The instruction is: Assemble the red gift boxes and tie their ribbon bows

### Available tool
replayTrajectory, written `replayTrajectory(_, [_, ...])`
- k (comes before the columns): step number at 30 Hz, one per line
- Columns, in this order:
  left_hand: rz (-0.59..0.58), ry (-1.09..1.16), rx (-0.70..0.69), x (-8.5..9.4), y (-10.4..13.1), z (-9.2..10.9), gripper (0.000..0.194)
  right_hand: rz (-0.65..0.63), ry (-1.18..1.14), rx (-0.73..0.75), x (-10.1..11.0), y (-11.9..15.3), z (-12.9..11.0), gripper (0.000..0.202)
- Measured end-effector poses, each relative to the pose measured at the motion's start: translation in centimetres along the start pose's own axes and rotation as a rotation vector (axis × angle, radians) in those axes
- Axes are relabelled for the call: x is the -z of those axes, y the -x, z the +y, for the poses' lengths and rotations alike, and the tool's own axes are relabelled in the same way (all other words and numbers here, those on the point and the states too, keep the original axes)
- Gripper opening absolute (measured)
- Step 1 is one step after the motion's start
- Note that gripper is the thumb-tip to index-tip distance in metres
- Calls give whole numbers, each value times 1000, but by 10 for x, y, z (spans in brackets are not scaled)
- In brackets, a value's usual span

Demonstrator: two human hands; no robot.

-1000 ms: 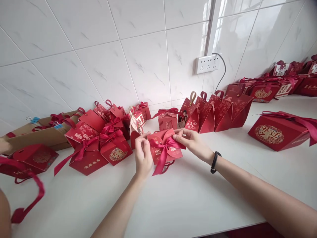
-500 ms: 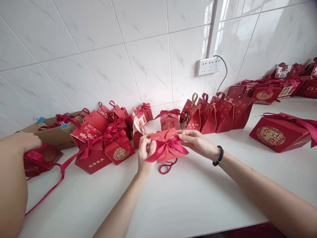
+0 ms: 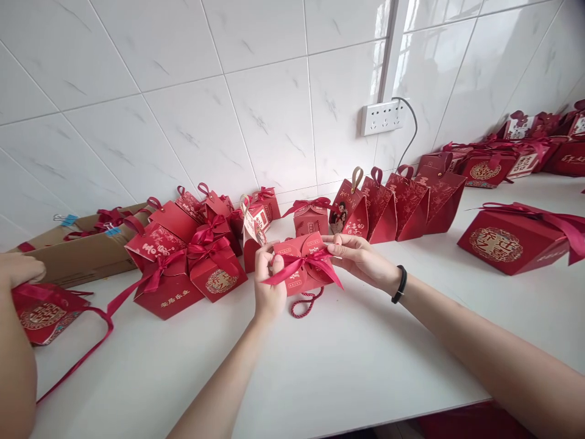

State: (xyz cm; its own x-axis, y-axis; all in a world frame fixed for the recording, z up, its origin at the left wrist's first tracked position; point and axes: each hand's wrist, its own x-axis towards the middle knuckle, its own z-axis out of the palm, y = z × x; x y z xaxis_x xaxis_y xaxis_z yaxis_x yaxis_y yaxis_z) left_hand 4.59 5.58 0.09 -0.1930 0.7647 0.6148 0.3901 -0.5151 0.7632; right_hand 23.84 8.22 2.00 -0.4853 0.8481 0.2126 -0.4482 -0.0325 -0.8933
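A small red gift box [image 3: 297, 285], its overlapping petal flaps topped by a dark pink ribbon bow [image 3: 304, 262], is held up at the middle of the table. My left hand [image 3: 269, 286] grips its left side, thumb at the front near a bow loop. At the right upper corner, the thumb and fingers of my right hand [image 3: 361, 259] pinch the box; the far fingertips are partly hidden. Below the box a twisted red cord loop [image 3: 307, 305] hangs or lies by the white table [image 3: 356, 366]; which one, I cannot tell.
Several red gift boxes [image 3: 171, 296] cluster on the left beside a cardboard box [image 3: 91, 259]. At far left another person's hand [image 3: 22, 268] is on a ribboned box [image 3: 43, 314]. A row of handled boxes [image 3: 406, 207] lines the wall; a larger box [image 3: 507, 244] sits right.
The other person's hand has moved left with the box under it, which now shows its round gold pattern. My hands keep hold of the small box, nearly unmoved; the view shifted slightly.
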Motion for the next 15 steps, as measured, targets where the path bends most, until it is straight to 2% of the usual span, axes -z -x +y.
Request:
replayTrajectory(10, [-1, -28, -27, 0, -1, -1, 22, 151, -84, 15, -2, -3, 5, 25])
replayTrajectory(15, [-27, 7, 35, 5, -4, -2, 25, 142, 57, -10, 1, -2, 4, 32])
